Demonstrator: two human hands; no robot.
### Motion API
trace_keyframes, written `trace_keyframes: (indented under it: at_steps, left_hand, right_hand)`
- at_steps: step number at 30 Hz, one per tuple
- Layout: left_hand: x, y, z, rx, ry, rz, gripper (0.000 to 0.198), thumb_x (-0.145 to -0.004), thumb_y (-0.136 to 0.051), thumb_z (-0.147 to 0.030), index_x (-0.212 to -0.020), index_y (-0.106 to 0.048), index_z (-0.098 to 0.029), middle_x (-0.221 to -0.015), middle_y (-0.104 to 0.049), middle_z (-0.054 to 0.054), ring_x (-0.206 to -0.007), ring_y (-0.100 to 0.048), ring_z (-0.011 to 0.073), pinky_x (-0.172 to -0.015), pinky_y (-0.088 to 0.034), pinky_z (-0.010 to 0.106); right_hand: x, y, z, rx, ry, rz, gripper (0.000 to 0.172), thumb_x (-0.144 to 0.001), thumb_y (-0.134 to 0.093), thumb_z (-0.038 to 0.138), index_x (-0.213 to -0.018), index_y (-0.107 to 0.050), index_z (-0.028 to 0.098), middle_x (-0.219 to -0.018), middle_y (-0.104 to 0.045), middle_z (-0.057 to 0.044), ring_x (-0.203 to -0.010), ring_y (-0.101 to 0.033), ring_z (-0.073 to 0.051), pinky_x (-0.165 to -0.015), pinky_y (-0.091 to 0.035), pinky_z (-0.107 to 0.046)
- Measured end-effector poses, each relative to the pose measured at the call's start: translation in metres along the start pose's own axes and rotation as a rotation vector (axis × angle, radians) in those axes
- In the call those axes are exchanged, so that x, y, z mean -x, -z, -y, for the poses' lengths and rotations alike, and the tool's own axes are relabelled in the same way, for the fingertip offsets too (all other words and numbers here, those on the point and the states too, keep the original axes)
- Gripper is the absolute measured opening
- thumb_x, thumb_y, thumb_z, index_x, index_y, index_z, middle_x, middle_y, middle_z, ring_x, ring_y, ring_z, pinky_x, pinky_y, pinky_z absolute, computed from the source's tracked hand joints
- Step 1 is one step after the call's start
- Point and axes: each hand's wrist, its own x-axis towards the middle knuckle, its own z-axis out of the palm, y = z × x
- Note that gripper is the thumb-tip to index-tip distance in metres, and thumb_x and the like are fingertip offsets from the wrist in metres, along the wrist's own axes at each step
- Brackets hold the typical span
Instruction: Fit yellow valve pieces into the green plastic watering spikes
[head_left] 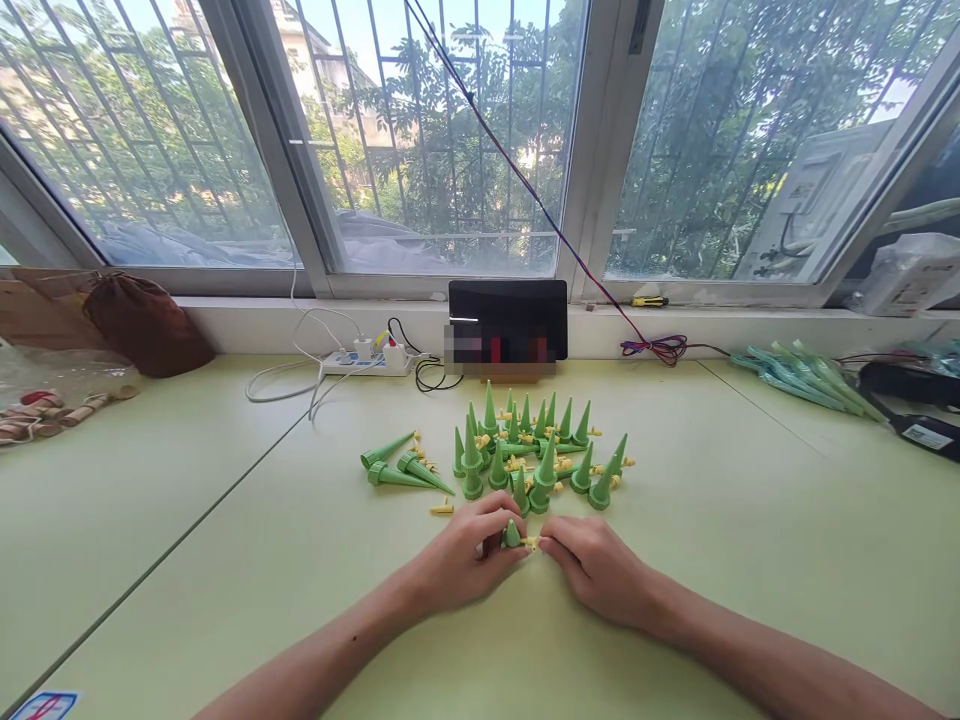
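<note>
My left hand (471, 550) is wrapped round a green cone (513, 535), whose tip shows between the fingers. Beside it, my right hand (592, 565) pinches a small yellow valve piece (532, 543) that meets the cone's side. Just beyond both hands stands a cluster of green cones (546, 462), several with yellow pieces attached. Left of that cluster, green cones (405, 478) lie on their sides near small yellow pieces. One loose yellow piece (442, 509) rests close to my left hand.
Pale green table (247, 600) beneath. At its back are a dark screen (508, 318), a white power strip (367, 362) with cables, and a brown bag (146, 325). Green plastic strips (806, 378) and a black item (911, 395) lie at the right.
</note>
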Motion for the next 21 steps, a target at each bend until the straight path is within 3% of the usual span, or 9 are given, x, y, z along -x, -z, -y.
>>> trace_keyframes:
  at_steps: [5,9,12,21]
  left_hand:
    - [-0.0011,0.0001,0.0015,0.005,0.028,-0.015,0.005,-0.093,-0.062,-0.021,-0.091,-0.066,-0.018,-0.096,-0.059,0.005,-0.063,-0.05,0.0098,-0.059,-0.046,0.022]
    - [-0.0021,0.0,0.0025,0.012,0.055,-0.041,0.007,-0.093,-0.063,-0.023,-0.088,-0.065,-0.018,-0.094,-0.059,0.005,-0.064,-0.051,0.0102,-0.059,-0.046,0.022]
    - [-0.0027,0.0002,0.002,0.02,0.066,-0.051,0.009,-0.093,-0.063,-0.024,-0.086,-0.065,-0.017,-0.093,-0.058,0.004,-0.064,-0.051,0.01,-0.058,-0.045,0.021]
    - [-0.0003,0.0004,0.0046,-0.001,0.06,-0.019,0.004,-0.093,-0.062,-0.02,-0.09,-0.064,-0.018,-0.096,-0.058,0.004,-0.064,-0.05,0.0093,-0.059,-0.044,0.021]
  right_hand:
    - [-0.0024,0.0012,0.0027,-0.048,0.017,-0.054,0.035,-0.109,-0.038,0.027,-0.079,-0.055,0.021,-0.072,-0.064,-0.002,-0.064,-0.056,-0.017,-0.061,-0.04,-0.029]
    - [-0.0037,0.0051,0.0061,-0.099,0.031,-0.092,0.023,-0.107,-0.043,0.025,-0.096,-0.063,0.02,-0.085,-0.07,-0.005,-0.074,-0.063,-0.019,-0.068,-0.047,-0.029]
    - [-0.0038,0.0065,0.0069,-0.105,0.037,-0.115,0.017,-0.105,-0.048,0.025,-0.102,-0.064,0.019,-0.084,-0.07,-0.005,-0.072,-0.064,-0.019,-0.065,-0.048,-0.029]
    - [-0.0012,0.0004,0.0005,-0.088,0.04,-0.098,0.025,-0.107,-0.046,0.027,-0.089,-0.062,0.02,-0.082,-0.069,-0.005,-0.072,-0.062,-0.019,-0.065,-0.048,-0.03]
